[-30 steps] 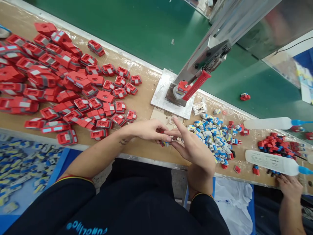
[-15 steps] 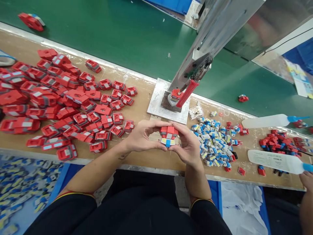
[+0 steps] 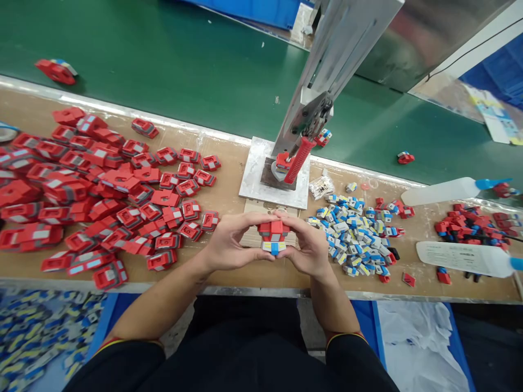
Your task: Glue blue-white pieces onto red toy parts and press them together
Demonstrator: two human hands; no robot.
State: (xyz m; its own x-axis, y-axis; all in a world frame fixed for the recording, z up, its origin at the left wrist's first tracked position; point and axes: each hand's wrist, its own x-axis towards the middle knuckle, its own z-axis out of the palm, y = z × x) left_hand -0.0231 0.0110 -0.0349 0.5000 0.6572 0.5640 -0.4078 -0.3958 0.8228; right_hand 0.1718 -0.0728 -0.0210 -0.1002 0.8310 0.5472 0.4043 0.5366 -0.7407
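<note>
Between my two hands is a red toy part (image 3: 273,231) with a white, yellow and blue piece at its lower end. My left hand (image 3: 232,242) grips its left side and my right hand (image 3: 307,245) its right side, fingers above and thumbs below. Just beyond stands a metal press with a red handle (image 3: 299,160); another red part (image 3: 283,161) sits on its base plate (image 3: 252,173). To the left lies a large pile of red parts (image 3: 102,155). On the right is a heap of small white, blue and yellow pieces (image 3: 354,231).
Two white bottles with blue tips (image 3: 441,191) lie at the right, near a red and black pile (image 3: 468,226). Beyond the bench runs a green belt (image 3: 163,65) carrying a few parts. A bin of small pieces (image 3: 44,326) is at the lower left.
The view has shifted slightly. Another red and white part now shows on the belt behind the press. The other person's hand at the right edge has gone from view. My hands keep their hold.
</note>
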